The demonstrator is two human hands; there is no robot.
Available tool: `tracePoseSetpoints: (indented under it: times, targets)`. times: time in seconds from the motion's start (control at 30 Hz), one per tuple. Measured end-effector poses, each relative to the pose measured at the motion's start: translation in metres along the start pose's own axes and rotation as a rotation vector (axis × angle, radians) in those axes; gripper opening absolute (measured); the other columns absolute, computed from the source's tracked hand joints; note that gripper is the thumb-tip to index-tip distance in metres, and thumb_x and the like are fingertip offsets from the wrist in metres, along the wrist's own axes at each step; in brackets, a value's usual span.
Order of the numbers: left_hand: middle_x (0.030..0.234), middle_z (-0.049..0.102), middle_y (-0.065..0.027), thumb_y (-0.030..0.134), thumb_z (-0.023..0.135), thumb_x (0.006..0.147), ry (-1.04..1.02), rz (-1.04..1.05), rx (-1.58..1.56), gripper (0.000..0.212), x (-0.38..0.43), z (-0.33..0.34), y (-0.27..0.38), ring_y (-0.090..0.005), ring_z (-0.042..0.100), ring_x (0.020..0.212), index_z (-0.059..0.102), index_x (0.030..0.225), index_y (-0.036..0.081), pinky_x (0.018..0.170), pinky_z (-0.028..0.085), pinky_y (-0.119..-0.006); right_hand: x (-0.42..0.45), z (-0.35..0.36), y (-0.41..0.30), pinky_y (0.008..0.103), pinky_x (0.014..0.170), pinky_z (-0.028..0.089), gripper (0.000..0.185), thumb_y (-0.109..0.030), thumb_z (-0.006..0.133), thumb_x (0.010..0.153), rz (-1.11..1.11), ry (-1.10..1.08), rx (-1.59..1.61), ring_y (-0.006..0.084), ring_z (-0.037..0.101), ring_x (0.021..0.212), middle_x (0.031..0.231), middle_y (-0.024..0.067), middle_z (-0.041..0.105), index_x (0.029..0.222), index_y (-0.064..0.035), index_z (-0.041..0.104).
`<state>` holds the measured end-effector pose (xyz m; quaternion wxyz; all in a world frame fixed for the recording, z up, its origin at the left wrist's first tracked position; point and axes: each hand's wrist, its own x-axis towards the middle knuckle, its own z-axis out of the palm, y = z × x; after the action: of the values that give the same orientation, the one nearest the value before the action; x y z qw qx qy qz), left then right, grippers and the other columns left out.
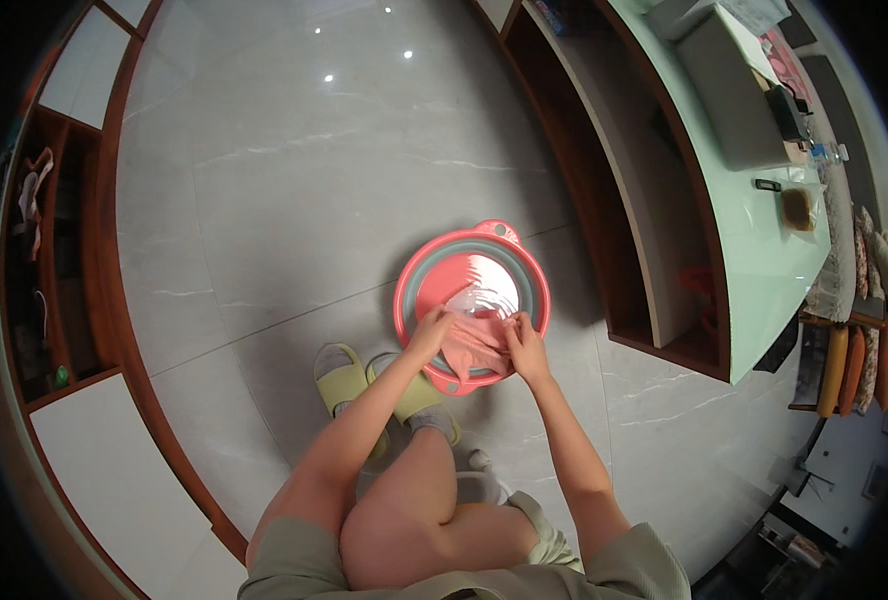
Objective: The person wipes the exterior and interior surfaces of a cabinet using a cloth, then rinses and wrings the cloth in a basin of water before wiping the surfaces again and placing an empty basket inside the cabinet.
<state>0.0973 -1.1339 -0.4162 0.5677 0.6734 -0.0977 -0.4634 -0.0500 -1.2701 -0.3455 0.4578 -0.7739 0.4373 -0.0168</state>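
Observation:
A round basin with a coral-pink rim and a grey inner band stands on the floor before me, with rippled water in it. Over its near side a pink cloth is stretched between my two hands. My left hand grips the cloth's left upper edge. On the opposite side, my right hand pinches its right edge by the basin's rim. A pale, translucent patch beside the cloth shows in the water; whether it is cloth or suds I cannot tell.
My feet, in grey socks and yellow-green slippers, rest left of the basin. A wooden cabinet with a pale green top rises at the right, bearing a large box and a packaged food item. Another wooden cabinet lines the left.

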Motion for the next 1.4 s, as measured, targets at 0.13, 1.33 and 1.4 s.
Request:
tracePoseSetpoints:
  times: [0.13,1.33,1.4]
  targets:
    - [0.093,0.056,-0.0222,0.014,0.061,0.074,-0.058,-0.031,0.219,0.046,-0.004,0.018,-0.006,-0.033,0.061,0.083,0.04,0.111,-0.002,0.069,0.047,-0.04,0.006,0.004,-0.008,0.0438,0.071,0.047,0.035,-0.032,0.057,0.079,-0.081,-0.173,-0.272,0.0372,0.06,0.084,0.092,0.0169,0.063,0.107,-0.0112,0.051]
    - [0.11,0.052,-0.0135,0.019,0.065,0.073,-0.133,0.518,1.326,0.026,-0.003,0.016,-0.008,-0.0334,0.06,0.085,0.061,0.096,0.007,0.073,0.05,-0.039,0.034,0.034,0.033,0.0436,0.086,0.042,0.035,-0.036,0.061,0.076,-0.527,-0.302,-0.818,0.0299,0.053,0.102,0.114,0.012,0.055,0.097,-0.0073,0.061]
    - [0.11,0.053,-0.0136,0.022,0.065,0.073,-0.098,0.574,1.401,0.024,0.003,0.012,-0.011,-0.0327,0.061,0.085,0.063,0.093,0.008,0.073,0.049,-0.039,0.035,0.04,0.036,0.042,0.083,0.044,0.034,-0.035,0.06,0.077,-0.579,-0.285,-0.843,0.0305,0.056,0.096,0.107,0.0118,0.059,0.096,-0.0067,0.061]
